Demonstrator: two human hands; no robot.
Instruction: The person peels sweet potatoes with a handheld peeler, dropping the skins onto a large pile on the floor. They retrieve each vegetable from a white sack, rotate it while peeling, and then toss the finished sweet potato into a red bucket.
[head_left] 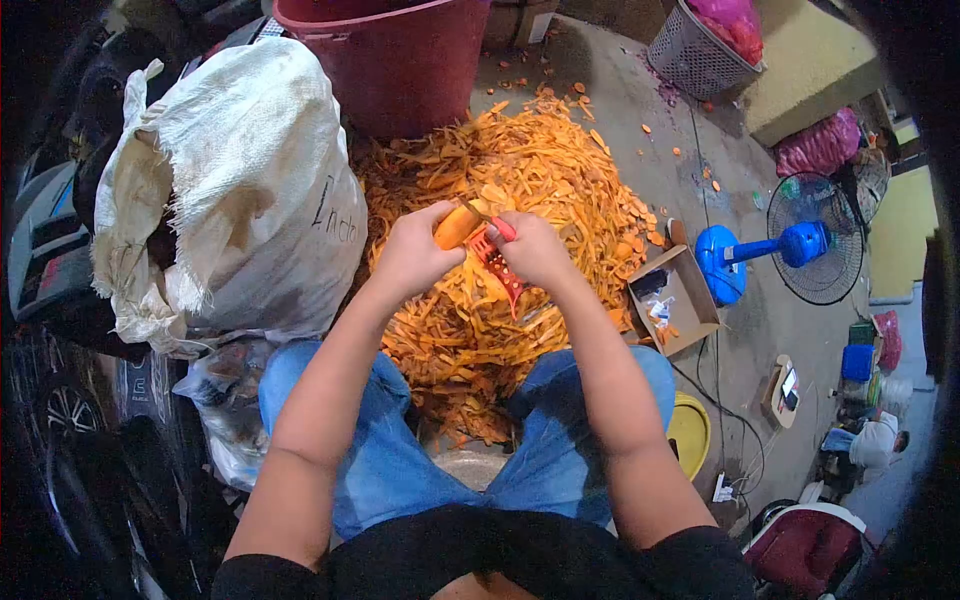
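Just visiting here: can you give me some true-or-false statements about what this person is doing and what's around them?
The left hand holds an orange vegetable. True.
The right hand holds a blue knife. False: it holds a red peeler.
A heap of orange peelings lies beyond the hands. True.
The white sack stands on the person's right. False: it is on the left.
The fan is red. False: it is blue.

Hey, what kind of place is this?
Likely an informal vegetable-peeling spot, maybe a garage: heap of orange peelings on concrete floor, woven sack, left hand holding an orange vegetable, right hand a red peeler.
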